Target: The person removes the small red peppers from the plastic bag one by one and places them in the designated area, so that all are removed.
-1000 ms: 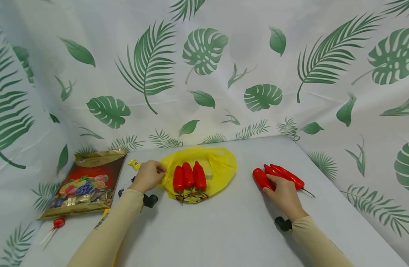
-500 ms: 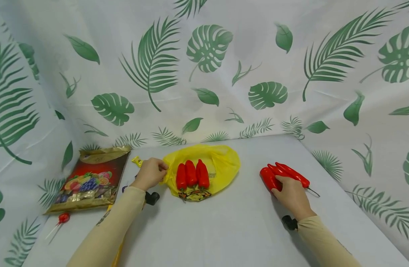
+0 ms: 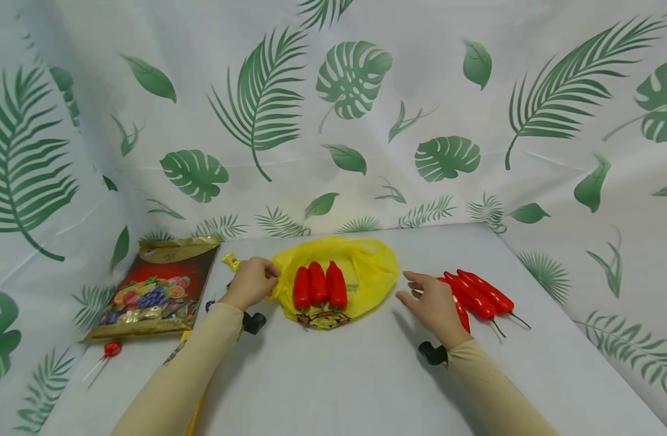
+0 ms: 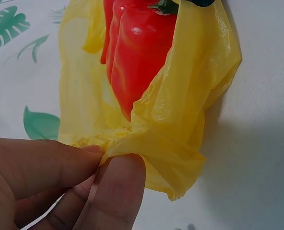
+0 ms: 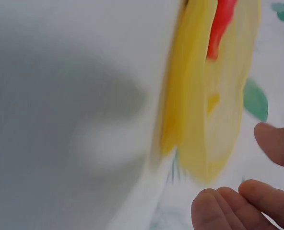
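Observation:
My left hand (image 3: 250, 283) pinches the left edge of a yellow plastic bag (image 3: 374, 266) between thumb and fingers, and the left wrist view shows the film bunched there. Three red chili peppers (image 3: 318, 286) lie side by side on the bag, stems toward me. Right of the bag, my right hand (image 3: 433, 306) hovers over the table with thumb and fingers apart, holding nothing. Beyond that hand lies a second group of red chili peppers (image 3: 483, 293), one of them partly hidden behind the hand. In the right wrist view the bag's edge (image 5: 195, 120) appears blurred, apart from the fingertips.
A red and gold candy bag (image 3: 164, 287) lies at the left, with a red lollipop (image 3: 112, 349) before it. A yellow wrapped candy (image 3: 232, 261) sits behind my left hand. Leaf-print cloth (image 3: 290, 121) hangs behind and beside the white table (image 3: 344, 381).
My right hand has let go of a red chili pepper in the right group and moved left toward the bag. My left hand keeps its pinch on the bag. The head view has shifted slightly.

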A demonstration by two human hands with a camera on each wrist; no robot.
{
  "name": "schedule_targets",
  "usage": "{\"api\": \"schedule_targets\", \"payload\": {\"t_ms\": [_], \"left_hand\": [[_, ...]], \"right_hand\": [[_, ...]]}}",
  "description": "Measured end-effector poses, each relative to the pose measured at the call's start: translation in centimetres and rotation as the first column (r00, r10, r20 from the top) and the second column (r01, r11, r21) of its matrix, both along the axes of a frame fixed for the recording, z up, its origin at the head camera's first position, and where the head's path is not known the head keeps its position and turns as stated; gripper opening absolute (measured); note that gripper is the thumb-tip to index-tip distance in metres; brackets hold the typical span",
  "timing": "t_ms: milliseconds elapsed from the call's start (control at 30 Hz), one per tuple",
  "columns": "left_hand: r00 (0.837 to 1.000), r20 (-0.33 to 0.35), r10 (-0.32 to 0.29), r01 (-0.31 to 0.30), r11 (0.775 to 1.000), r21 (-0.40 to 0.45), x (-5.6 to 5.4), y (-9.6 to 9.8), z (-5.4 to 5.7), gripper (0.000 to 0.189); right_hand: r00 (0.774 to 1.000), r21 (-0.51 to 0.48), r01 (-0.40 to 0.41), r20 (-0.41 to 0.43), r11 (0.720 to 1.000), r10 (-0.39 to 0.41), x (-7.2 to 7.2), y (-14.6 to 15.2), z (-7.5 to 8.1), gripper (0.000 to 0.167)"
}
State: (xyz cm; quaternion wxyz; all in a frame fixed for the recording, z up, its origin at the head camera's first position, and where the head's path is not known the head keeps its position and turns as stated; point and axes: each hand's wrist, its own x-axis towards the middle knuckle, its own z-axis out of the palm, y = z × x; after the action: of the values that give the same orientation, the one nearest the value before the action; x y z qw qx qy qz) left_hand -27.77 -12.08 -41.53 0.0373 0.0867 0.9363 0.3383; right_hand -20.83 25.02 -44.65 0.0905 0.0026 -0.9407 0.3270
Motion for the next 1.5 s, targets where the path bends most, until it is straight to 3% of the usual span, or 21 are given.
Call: {"api": "schedule_targets", "payload": {"t_ms": [133,433,733,1200,1500], "left_hand": [[1.000,-0.007,-0.007,0.007,1.000,0.009,0.0,0.3,0.0,0.012],[1.000,-0.011,-0.008,0.009,1.000,0.021,-0.1,0.6,0.0,0.011],[1.000,-0.019,-0.014,0.014,0.999,0.030,0.0,0.4,0.0,0.011],[0.999,-0.036,0.000,0.001,1.000,0.023,0.0,-0.1,0.1,0.011],[1.000,-0.019,0.009,-0.008,1.000,0.026,0.1,-0.5,0.1,0.012]], "right_hand": [[0.997,-0.086,-0.057,0.053,0.995,0.061,-1.3,-2.9,-0.6,0.056],[0.987,-0.149,-0.115,0.098,0.982,0.130,-3.4,-8.4,-1.3,0.063],[0.982,-0.092,-0.095,0.152,0.991,0.109,-5.0,-11.2,-1.9,0.070],[0.984,-0.063,-0.093,0.147,0.994,0.101,-5.2,-11.8,-1.6,0.058],[0.983,-0.095,-0.093,0.149,0.991,0.107,-4.2,-10.9,-0.6,0.057]]}}
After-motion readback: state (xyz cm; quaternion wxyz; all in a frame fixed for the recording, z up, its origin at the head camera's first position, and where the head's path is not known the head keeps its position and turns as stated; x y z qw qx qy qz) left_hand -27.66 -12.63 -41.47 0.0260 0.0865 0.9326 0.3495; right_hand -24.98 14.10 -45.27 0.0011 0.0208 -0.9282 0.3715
